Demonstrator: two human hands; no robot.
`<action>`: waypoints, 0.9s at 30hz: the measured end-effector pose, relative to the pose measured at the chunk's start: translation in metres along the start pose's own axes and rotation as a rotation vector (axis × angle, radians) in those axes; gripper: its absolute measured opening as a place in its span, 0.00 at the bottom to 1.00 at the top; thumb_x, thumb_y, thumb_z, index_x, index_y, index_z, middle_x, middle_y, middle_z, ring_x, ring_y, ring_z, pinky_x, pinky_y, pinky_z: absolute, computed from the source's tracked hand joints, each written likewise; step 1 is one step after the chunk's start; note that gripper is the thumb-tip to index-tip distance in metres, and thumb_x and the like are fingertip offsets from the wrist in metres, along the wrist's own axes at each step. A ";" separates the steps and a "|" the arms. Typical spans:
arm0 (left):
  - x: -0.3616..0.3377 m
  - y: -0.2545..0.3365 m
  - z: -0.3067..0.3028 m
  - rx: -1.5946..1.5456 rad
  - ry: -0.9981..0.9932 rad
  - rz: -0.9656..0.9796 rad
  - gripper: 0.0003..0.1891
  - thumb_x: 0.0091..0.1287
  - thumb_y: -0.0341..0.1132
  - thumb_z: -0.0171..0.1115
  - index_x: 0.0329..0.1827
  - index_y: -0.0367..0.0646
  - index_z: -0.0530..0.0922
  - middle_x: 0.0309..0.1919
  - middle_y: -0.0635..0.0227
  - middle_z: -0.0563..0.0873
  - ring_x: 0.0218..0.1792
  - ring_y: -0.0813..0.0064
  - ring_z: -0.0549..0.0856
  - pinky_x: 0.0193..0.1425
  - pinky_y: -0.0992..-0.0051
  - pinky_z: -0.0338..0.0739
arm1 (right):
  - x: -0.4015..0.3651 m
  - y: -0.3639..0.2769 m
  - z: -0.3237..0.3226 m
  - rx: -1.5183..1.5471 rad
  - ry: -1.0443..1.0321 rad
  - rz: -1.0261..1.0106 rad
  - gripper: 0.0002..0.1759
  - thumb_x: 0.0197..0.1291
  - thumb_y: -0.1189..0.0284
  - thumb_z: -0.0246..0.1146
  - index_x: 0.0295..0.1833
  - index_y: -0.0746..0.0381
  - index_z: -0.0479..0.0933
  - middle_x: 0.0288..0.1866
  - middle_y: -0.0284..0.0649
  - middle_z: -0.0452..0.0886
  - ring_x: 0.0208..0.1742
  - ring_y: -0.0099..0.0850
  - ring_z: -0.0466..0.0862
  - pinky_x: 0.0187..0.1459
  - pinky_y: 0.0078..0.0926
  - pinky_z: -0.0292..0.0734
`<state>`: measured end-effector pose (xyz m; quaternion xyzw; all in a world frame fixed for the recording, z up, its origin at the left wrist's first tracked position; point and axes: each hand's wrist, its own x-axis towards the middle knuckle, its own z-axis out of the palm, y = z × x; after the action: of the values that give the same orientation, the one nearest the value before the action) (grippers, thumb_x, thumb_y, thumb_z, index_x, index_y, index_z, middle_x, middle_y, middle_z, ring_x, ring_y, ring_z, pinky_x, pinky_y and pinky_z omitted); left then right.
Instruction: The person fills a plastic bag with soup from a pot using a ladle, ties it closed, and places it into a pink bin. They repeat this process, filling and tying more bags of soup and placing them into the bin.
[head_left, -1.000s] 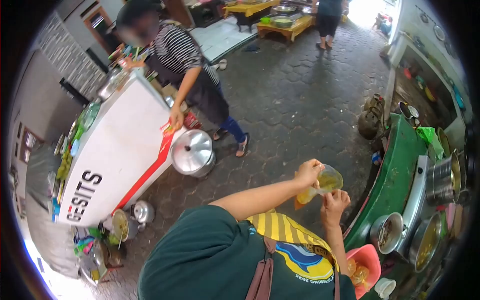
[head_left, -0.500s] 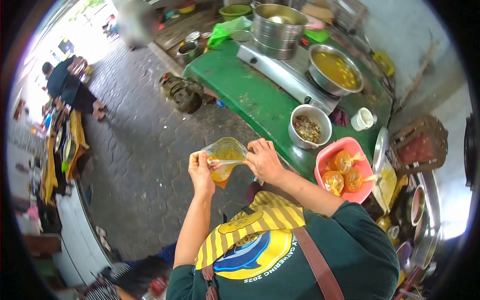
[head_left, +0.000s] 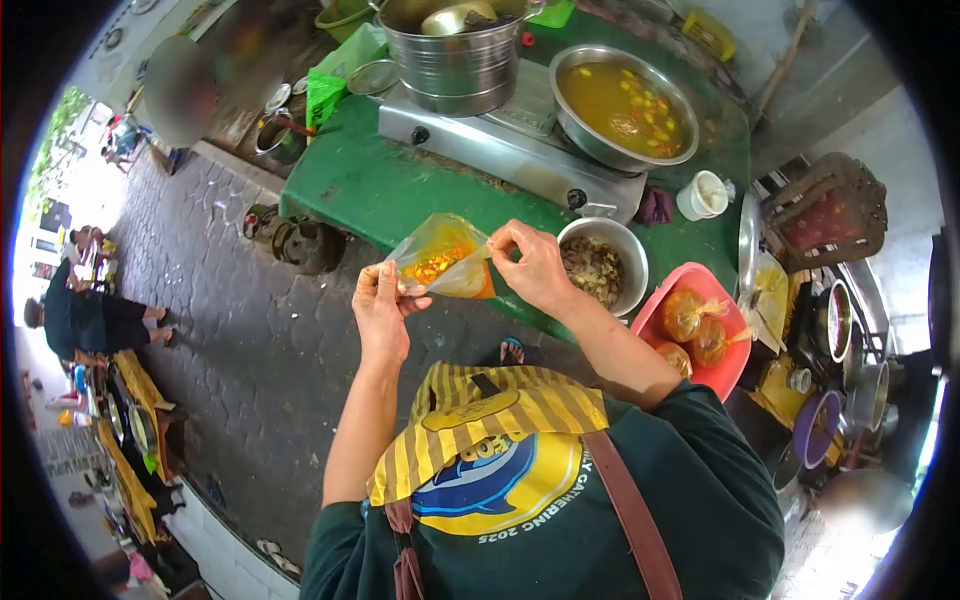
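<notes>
A clear plastic bag with orange-yellow liquid and small bits in it hangs between my hands, its mouth spread wide. My left hand pinches the rim on the left side, thumb on top. On the other side, my right hand pinches the opposite edge between thumb and fingers. Just right of that hand, a metal pot of chopped brown pieces stands at the green table's edge. Beside it, a pink basin holds several tied bags of orange liquid.
On the green table, a silver gas stove carries a tall steel pot and a wide bowl of yellow broth. A white tub stands near the wall. Gas cylinders stand by the table. Another person bends at a stall, far left.
My view has turned and come nearer the table. The bag, still in both hands, is now tilted so its mouth and contents show more, closer to the table's edge.
</notes>
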<state>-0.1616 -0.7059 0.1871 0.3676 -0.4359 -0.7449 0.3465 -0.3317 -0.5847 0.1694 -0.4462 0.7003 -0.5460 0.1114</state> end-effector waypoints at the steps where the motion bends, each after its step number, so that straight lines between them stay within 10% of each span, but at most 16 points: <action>1: 0.013 -0.001 0.004 0.044 -0.032 -0.030 0.08 0.69 0.38 0.55 0.37 0.42 0.72 0.22 0.74 0.73 0.23 0.79 0.81 0.23 0.76 0.82 | 0.008 0.007 0.001 -0.001 0.057 -0.009 0.07 0.49 0.84 0.62 0.28 0.66 0.69 0.31 0.41 0.80 0.31 0.29 0.80 0.32 0.23 0.75; 9: 0.122 -0.022 0.004 0.541 -0.357 -0.094 0.08 0.68 0.36 0.55 0.35 0.40 0.76 0.28 0.71 0.77 0.30 0.78 0.78 0.32 0.76 0.79 | 0.032 0.047 0.017 -0.111 0.342 0.178 0.03 0.49 0.82 0.62 0.29 0.67 0.74 0.27 0.43 0.80 0.26 0.31 0.80 0.29 0.25 0.75; 11: 0.142 -0.039 -0.005 0.869 -0.532 0.457 0.08 0.67 0.33 0.54 0.32 0.39 0.77 0.33 0.66 0.77 0.41 0.70 0.75 0.47 0.68 0.73 | 0.033 0.046 0.021 -0.184 0.397 0.233 0.03 0.49 0.83 0.62 0.28 0.66 0.75 0.26 0.38 0.80 0.27 0.24 0.79 0.28 0.20 0.75; 16: 0.170 -0.051 0.010 0.632 -0.797 0.459 0.07 0.65 0.33 0.54 0.40 0.39 0.73 0.54 0.59 0.69 0.57 0.60 0.66 0.63 0.64 0.57 | 0.029 0.056 0.035 -0.149 0.555 0.391 0.03 0.49 0.80 0.62 0.30 0.66 0.75 0.26 0.40 0.80 0.27 0.28 0.81 0.30 0.24 0.76; 20: 0.158 -0.038 0.030 0.961 -0.883 0.584 0.10 0.62 0.29 0.56 0.45 0.39 0.73 0.49 0.59 0.75 0.53 0.62 0.72 0.59 0.66 0.65 | 0.028 0.045 0.041 -0.093 0.596 0.407 0.04 0.49 0.77 0.63 0.30 0.65 0.75 0.25 0.43 0.80 0.26 0.29 0.81 0.31 0.24 0.75; 22: 0.166 -0.036 0.037 0.791 -0.995 0.183 0.11 0.58 0.23 0.57 0.45 0.38 0.76 0.38 0.60 0.79 0.41 0.66 0.79 0.48 0.72 0.72 | 0.027 0.046 0.037 -0.049 0.577 0.441 0.03 0.50 0.79 0.63 0.29 0.66 0.75 0.27 0.40 0.79 0.29 0.26 0.80 0.33 0.23 0.75; 24: 0.174 -0.041 0.037 0.779 -1.005 0.246 0.10 0.57 0.22 0.56 0.42 0.38 0.78 0.36 0.61 0.79 0.39 0.66 0.79 0.45 0.73 0.72 | 0.024 0.054 0.032 0.105 0.521 0.491 0.04 0.51 0.80 0.63 0.28 0.67 0.75 0.29 0.35 0.77 0.32 0.22 0.79 0.35 0.19 0.75; 27: 0.184 -0.043 0.040 0.763 -1.004 0.401 0.10 0.55 0.18 0.54 0.35 0.38 0.81 0.32 0.62 0.79 0.35 0.68 0.80 0.41 0.75 0.73 | 0.019 0.077 0.018 0.263 0.374 0.429 0.23 0.48 0.79 0.66 0.52 0.62 0.70 0.44 0.34 0.75 0.43 0.23 0.76 0.42 0.21 0.73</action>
<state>-0.2940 -0.8274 0.1176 -0.0155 -0.8378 -0.5400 0.0788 -0.3700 -0.6100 0.1024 -0.1622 0.7102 -0.6684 0.1501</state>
